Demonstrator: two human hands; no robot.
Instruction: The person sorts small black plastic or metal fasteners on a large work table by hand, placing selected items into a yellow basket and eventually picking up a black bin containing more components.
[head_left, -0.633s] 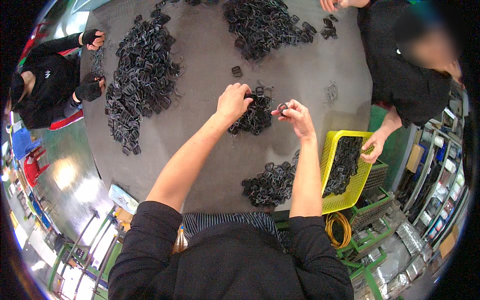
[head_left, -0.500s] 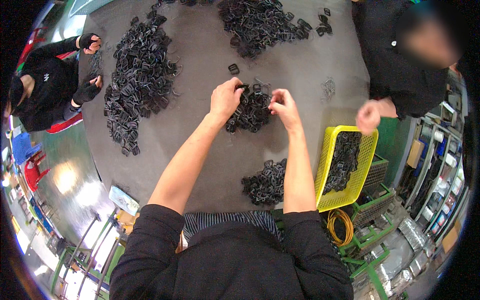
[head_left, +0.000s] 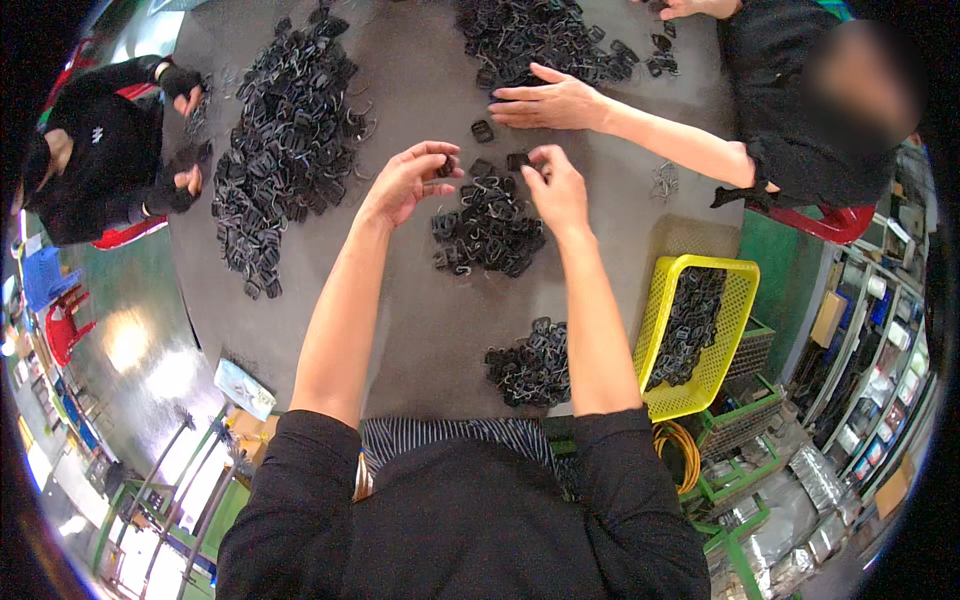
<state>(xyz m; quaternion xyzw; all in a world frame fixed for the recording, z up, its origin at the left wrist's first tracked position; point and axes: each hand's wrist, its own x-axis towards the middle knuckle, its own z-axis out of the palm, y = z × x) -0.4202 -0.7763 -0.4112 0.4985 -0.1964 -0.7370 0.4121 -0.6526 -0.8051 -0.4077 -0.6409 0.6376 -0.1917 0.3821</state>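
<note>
A small pile of black plastic buckles (head_left: 487,232), some with metal wire hooks, lies on the grey table between my hands. My left hand (head_left: 405,187) is beside the pile's upper left, thumb and fingers closed on a small black piece that looks like a buckle (head_left: 446,166). Over the pile's upper right, my right hand (head_left: 558,192) pinches another black buckle (head_left: 517,161). A single loose buckle (head_left: 482,131) lies just beyond the pile. Near my right forearm is a second small pile of hooked buckles (head_left: 530,365), partly covered by the arm.
Large heaps of buckles lie at left (head_left: 285,165) and far side (head_left: 530,40). From the right, a co-worker's hand (head_left: 552,104) reaches across beyond mine. A yellow basket (head_left: 655,335) of buckles stands at right. Another person in fingerless gloves (head_left: 178,85) works at left.
My left hand has moved left, away from the pile, and my right hand slightly up. The right-hand co-worker's arm has swung from above the basket to the far heap.
</note>
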